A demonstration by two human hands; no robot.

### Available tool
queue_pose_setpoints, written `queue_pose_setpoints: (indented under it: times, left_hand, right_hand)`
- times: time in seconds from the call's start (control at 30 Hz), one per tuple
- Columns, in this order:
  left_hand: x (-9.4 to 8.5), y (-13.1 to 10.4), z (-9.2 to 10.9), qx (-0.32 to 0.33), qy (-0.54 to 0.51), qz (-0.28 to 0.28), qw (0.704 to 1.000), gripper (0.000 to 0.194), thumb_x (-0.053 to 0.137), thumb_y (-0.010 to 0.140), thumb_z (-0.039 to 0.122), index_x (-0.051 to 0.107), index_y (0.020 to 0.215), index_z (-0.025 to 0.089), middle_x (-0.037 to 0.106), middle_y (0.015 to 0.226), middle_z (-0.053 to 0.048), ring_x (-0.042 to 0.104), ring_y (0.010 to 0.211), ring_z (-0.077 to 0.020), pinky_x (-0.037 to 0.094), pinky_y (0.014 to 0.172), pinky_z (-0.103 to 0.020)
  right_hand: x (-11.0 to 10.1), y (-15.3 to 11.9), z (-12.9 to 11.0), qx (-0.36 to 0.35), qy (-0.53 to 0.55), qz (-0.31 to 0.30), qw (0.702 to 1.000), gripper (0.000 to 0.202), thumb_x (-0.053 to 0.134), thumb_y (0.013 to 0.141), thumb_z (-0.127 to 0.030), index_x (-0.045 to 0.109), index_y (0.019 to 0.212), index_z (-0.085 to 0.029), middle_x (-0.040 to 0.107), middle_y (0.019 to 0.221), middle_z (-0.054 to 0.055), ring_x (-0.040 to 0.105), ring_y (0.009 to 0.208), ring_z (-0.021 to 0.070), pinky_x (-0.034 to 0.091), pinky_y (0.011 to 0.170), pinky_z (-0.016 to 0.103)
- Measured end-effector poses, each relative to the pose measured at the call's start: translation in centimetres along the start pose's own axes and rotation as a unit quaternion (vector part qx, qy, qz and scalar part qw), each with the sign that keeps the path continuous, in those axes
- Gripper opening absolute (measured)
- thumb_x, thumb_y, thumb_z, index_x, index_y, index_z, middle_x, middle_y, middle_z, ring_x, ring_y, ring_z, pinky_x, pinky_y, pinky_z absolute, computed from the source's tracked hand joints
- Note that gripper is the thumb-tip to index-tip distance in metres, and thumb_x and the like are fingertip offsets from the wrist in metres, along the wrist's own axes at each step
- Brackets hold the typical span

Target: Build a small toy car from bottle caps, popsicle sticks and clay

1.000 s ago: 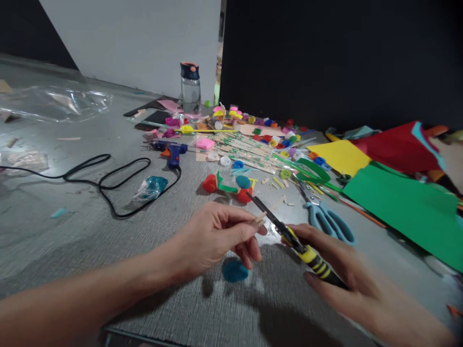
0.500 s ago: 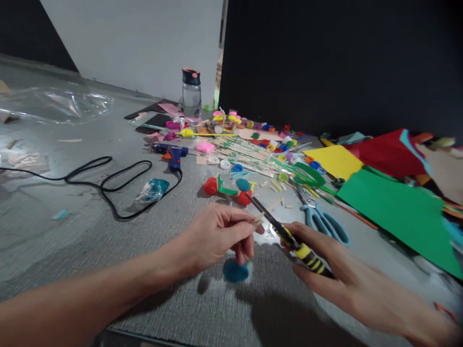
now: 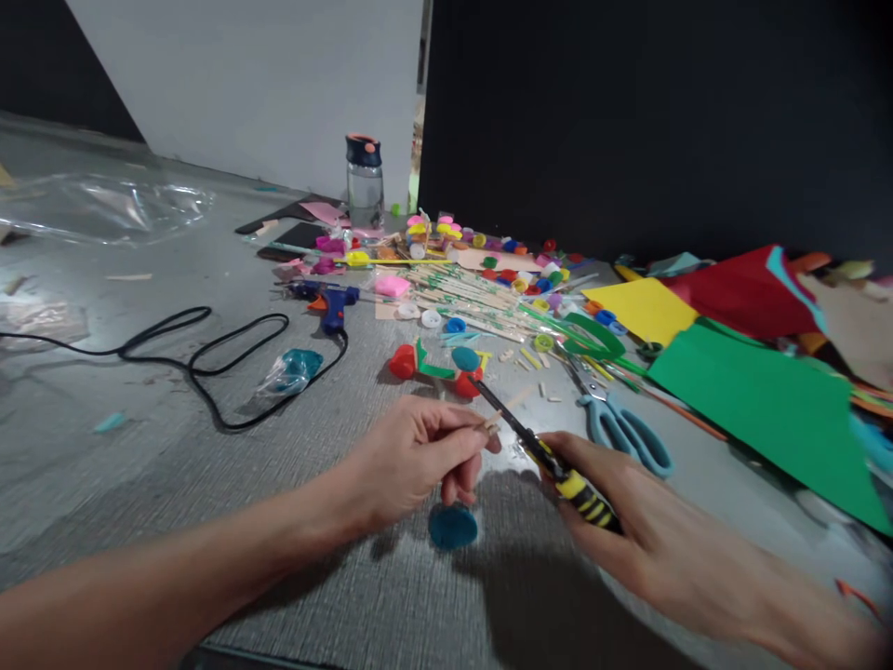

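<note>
Between the thumb and fingers of my left hand is a small thin wooden stick. My right hand is wrapped round the yellow-and-black handle of a utility knife, its dark blade pointing up and left, right beside the stick's end. Whether blade and stick touch I cannot tell. Below my left hand lies a flat blue disc. Just beyond the hands stands a small assembly of red pieces and green strips with a blue round piece.
Light-blue-handled scissors lie beyond my right hand. A blue glue gun with a looping black cord is at the left. Wooden sticks and bottle caps spread across the back, near a water bottle. Green sheet lies right.
My right hand and the knife have shifted slightly left and down. My left hand keeps its pinch on the stick, and the view has moved a little.
</note>
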State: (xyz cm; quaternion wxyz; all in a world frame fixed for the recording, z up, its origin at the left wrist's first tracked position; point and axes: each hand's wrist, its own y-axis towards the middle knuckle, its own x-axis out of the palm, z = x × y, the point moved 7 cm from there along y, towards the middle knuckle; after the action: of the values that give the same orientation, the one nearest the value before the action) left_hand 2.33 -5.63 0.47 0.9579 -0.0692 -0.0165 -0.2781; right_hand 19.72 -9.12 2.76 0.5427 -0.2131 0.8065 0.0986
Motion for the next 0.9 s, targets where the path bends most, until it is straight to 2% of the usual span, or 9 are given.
queue_pose_setpoints:
  times: [0.1,0.33,0.53,0.63,0.8,0.9]
  left_hand:
    - [0.0,0.1,-0.1,-0.004,0.004,0.004,1.0,0.022,0.053,0.09,0.024,0.066,0.076,0.012,0.057,0.055,0.001,0.055,0.048,-0.0075,0.038,0.046,-0.017]
    - [0.1,0.6,-0.8,-0.008,0.016,0.003,1.0,0.021,0.052,0.089,0.023,0.064,0.077,0.012,0.058,0.054,0.001,0.057,0.048,-0.0086,0.038,0.045,-0.017]
    - [-0.2,0.8,-0.9,-0.01,0.011,0.004,1.0,0.02,0.051,0.089,0.022,0.065,0.08,0.011,0.057,0.054,0.002,0.06,0.049,-0.0088,0.037,0.044,-0.016]
    - [-0.3,0.8,-0.6,-0.004,0.0,0.003,1.0,0.019,0.052,0.089,0.023,0.065,0.082,0.012,0.056,0.054,0.004,0.056,0.046,-0.0077,0.038,0.044,-0.016]
    - [-0.3,0.8,-0.4,-0.007,-0.019,-0.004,1.0,0.017,0.052,0.087,0.021,0.065,0.08,0.012,0.055,0.053,0.005,0.05,0.042,-0.0059,0.045,0.048,-0.018]
    - [-0.4,0.8,-0.5,-0.013,-0.021,-0.005,1.0,0.017,0.052,0.087,0.021,0.065,0.08,0.011,0.056,0.053,0.005,0.052,0.042,-0.0061,0.044,0.046,-0.017]
  right_hand:
    - [0.2,0.3,0.0,0.008,0.002,-0.016,1.0,0.04,0.047,0.085,-0.023,0.057,0.123,-0.017,0.07,0.118,0.015,0.068,0.106,0.0339,0.058,0.083,0.047]
    - [0.6,0.5,-0.2,0.021,-0.005,-0.03,0.999,0.041,0.046,0.079,-0.02,0.053,0.119,-0.013,0.067,0.113,0.017,0.065,0.105,0.0319,0.053,0.089,0.048]
    - [0.6,0.8,0.3,0.039,0.022,-0.047,0.998,0.044,0.048,0.081,-0.018,0.048,0.125,-0.016,0.064,0.117,0.015,0.063,0.105,0.0301,0.051,0.088,0.047]
    - [0.4,0.9,0.3,0.037,0.042,-0.05,0.997,0.044,0.048,0.084,-0.017,0.046,0.127,-0.019,0.063,0.12,0.012,0.062,0.106,0.028,0.05,0.088,0.044]
    - [0.0,1.1,0.0,0.043,0.057,-0.065,0.995,0.043,0.049,0.086,-0.018,0.047,0.129,-0.019,0.065,0.12,0.011,0.063,0.106,0.0279,0.051,0.084,0.039]
    - [-0.3,1.3,-0.2,0.046,0.055,-0.071,0.995,0.041,0.049,0.088,-0.02,0.048,0.129,-0.02,0.067,0.118,0.01,0.065,0.104,0.0277,0.051,0.082,0.038]
